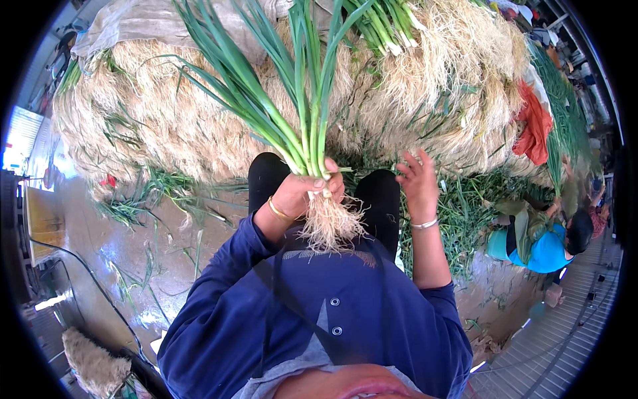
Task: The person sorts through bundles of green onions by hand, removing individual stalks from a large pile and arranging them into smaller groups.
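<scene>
My left hand (300, 194) is closed around the stems of a bunch of green onions (307, 130), just above their pale root tuft (332, 223). The long leaves fan upward and away from me, and the roots hang over my lap. A yellow bangle circles that wrist. To the right, my right hand (419, 186) is raised with fingers apart and nothing in it; a silver bangle is on its wrist. Ahead of both hands rises a large heap of green onions (199, 113), its straw-coloured roots facing me. A loose handful of onions (382, 26) lies on top.
Grey sacking (139, 33) covers the heap's far left. A red cloth (533, 123) hangs on its right side. Cut green leaves (458, 206) litter the ground right of my legs, and more scraps (143, 199) lie left. At the right, a person in blue (541, 249) sits by the onions.
</scene>
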`<state>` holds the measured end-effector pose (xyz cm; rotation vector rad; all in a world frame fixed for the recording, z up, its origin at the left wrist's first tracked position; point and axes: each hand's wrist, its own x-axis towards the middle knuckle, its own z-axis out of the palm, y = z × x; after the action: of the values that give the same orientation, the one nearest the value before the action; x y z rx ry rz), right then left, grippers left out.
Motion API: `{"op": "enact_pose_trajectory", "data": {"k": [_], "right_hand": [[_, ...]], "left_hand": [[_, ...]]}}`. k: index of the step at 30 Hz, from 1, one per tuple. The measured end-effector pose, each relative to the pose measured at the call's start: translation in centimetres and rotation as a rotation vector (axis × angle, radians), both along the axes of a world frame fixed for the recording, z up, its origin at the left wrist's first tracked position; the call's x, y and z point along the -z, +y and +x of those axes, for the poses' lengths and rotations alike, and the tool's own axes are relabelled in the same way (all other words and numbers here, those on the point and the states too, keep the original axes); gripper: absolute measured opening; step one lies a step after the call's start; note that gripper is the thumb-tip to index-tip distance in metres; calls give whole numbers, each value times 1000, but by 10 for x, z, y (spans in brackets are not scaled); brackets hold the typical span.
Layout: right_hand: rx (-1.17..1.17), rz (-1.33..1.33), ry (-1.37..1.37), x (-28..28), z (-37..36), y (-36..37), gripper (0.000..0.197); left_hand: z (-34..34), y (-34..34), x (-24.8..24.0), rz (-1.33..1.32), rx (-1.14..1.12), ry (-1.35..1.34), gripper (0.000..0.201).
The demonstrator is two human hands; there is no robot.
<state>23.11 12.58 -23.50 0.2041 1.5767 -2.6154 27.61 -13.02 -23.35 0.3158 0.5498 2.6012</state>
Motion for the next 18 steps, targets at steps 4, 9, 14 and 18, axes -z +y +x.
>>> {"op": "enact_pose_trajectory", "data": {"k": [4,9,14,18], "right_hand": [[-630,656,668,-24,3,-64,33],[-550,978,1011,-42,-2,-66,10],[-206,1274,1124,-11,-9,-27,10],[80,1912,912,-12,-30,4,28]], "left_hand": [[5,2,7,-50,7,-111,38],[8,-20,-4,-127,59,-117,33],[2,-16,-18,-130,-8,37,16],[-6,-31,-12,74,-92,156,18]]}}
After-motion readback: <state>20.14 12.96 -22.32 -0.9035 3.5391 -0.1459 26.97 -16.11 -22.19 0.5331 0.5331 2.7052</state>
